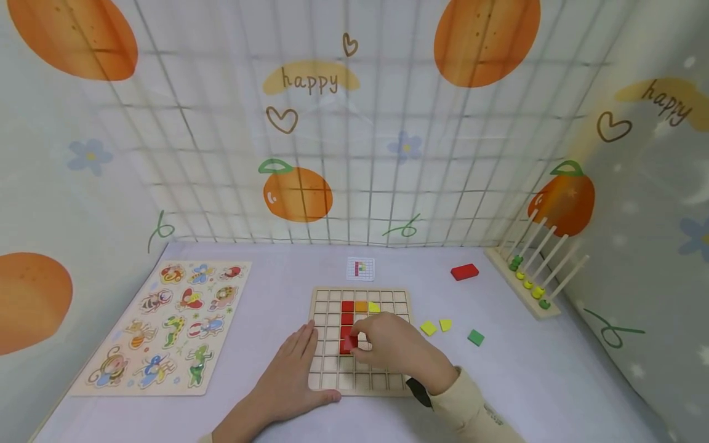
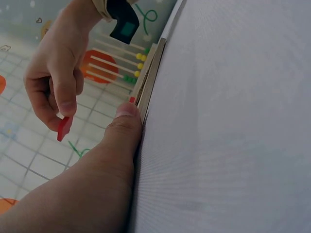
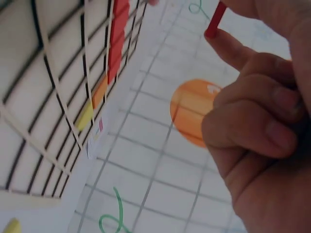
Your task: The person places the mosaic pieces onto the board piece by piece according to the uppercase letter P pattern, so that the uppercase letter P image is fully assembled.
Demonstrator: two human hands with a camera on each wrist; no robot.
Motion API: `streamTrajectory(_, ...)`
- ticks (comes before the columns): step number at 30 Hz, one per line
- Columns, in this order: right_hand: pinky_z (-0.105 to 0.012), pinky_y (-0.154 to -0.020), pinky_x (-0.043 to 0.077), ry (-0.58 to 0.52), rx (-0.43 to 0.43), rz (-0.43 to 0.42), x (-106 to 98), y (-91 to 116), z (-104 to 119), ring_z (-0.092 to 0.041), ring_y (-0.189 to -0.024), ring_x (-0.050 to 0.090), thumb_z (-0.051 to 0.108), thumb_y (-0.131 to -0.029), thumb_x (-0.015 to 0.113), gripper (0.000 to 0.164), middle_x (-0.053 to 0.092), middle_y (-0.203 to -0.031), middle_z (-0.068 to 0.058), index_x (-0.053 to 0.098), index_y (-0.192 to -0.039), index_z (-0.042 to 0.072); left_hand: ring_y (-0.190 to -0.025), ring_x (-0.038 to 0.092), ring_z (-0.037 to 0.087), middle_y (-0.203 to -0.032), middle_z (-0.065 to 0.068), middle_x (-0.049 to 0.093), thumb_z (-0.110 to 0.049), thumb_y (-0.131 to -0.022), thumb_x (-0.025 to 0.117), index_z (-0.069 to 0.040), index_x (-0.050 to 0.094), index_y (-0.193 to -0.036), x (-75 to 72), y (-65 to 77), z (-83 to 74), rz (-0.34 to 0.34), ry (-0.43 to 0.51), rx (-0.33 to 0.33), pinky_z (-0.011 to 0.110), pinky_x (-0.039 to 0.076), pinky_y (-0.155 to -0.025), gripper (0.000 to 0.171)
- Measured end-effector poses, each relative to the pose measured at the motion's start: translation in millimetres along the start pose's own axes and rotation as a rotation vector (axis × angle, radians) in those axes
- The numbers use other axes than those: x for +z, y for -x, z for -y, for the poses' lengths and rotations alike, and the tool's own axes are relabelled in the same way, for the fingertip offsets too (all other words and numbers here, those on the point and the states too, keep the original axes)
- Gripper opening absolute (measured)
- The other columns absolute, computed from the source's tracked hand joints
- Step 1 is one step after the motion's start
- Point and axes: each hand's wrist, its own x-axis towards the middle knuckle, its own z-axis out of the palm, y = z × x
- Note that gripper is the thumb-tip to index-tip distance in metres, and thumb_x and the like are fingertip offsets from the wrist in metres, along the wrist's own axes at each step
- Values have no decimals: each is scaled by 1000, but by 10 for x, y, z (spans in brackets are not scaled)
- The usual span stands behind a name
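My right hand point(image 1: 396, 347) pinches a red square tile point(image 2: 64, 129) between thumb and index finger, above the wooden grid board point(image 1: 382, 386). In the right wrist view the tile is seen edge-on and the other fingers are curled. A column of red tiles point(image 1: 347, 319) lies in the grid. Beside its top are an orange tile point(image 1: 361, 306) and a yellow tile with a curved edge point(image 1: 374, 307). My left hand point(image 1: 285, 380) rests against the board's left edge, fingers extended, its thumb spread along the front edge. The right hand hides part of the grid.
A small pattern card point(image 1: 360, 269) lies behind the board. To the right are yellow tiles point(image 1: 428, 328), a green tile point(image 1: 476, 337), a red block point(image 1: 464, 272) and a bead rack with pegs point(image 1: 523, 283). An insect puzzle board point(image 1: 166, 326) lies left.
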Motion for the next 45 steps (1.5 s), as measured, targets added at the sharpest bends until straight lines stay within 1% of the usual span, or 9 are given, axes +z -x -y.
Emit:
streamTrajectory(5, -16, -52, 40, 7, -11, 34, 42, -12, 69, -1, -59, 46, 28, -88, 79, 22, 72, -78, 6, 78, -104, 13, -157, 24, 33, -172, 12, 18, -96, -70, 51, -3, 25, -161, -16, 0, -2, -2, 2, 2, 50, 25, -127, 133)
streamTrajectory(9, -18, -58, 43, 26, 18, 72, 84, -15, 101, -3, -63, 48, 30, -87, 81, 22, 73, -82, 9, 78, -102, 14, -157, 23, 33, -171, 13, 18, -96, -71, 52, -2, 25, -161, -22, 6, -12, 2, 4, 2, 50, 25, -127, 133)
streamTrajectory(11, -19, -61, 45, 41, 32, 98, 112, -18, 122, -4, -65, 49, 32, -86, 82, 21, 70, -79, 11, 78, -99, 15, -157, 23, 33, -172, 13, 18, -96, -71, 52, -2, 25, -161, -23, 8, -16, 3, 2, 1, 50, 25, -127, 133)
streamTrajectory(16, -19, -57, 41, 55, 50, 143, 199, -31, 152, -5, -59, 45, 31, -87, 81, 15, 55, -61, 16, 72, -81, 21, -157, 23, 32, -171, 13, 19, -96, -70, 51, -3, 25, -161, -22, 2, -24, 2, -3, 0, 51, 25, -127, 133)
streamTrajectory(23, -18, -51, 34, 128, 15, 133, 325, -50, 113, -5, -53, 39, 23, -86, 79, 28, 46, -54, 14, 59, -66, 22, -157, 24, 31, -171, 12, 20, -97, -70, 50, -3, 26, -161, -18, -1, -25, 6, -2, -3, 51, 26, -126, 133)
streamTrajectory(28, -19, -51, 34, 162, 15, 129, 363, -54, 106, -5, -53, 39, 25, -87, 79, 30, 46, -54, 13, 59, -65, 21, -157, 24, 31, -171, 12, 20, -96, -70, 51, -3, 26, -161, -9, 0, -13, -3, -5, 1, 50, 26, -126, 133)
streamTrajectory(33, -18, -52, 34, 157, 14, 126, 372, -49, 108, -4, -54, 40, 29, -89, 80, 27, 47, -55, 14, 63, -69, 21, -157, 24, 32, -171, 13, 20, -97, -71, 50, -3, 26, -161, -3, 3, -9, -7, -7, 5, 50, 26, -126, 133)
streamTrajectory(40, -18, -51, 33, 147, -7, 120, 381, -51, 86, -4, -53, 39, 29, -89, 80, 29, 45, -52, 14, 63, -66, 22, -157, 24, 32, -171, 13, 20, -96, -72, 51, -2, 26, -161, -21, 2, -22, -10, -1, 10, 50, 26, -126, 132)
streamTrajectory(45, -18, -55, 37, 142, -6, 123, 392, -62, 81, -4, -54, 41, 28, -89, 79, 24, 49, -55, 15, 67, -70, 21, -157, 23, 31, -171, 13, 19, -96, -71, 50, -2, 25, -161, -28, 6, -27, -4, -4, 4, 49, 25, -127, 132)
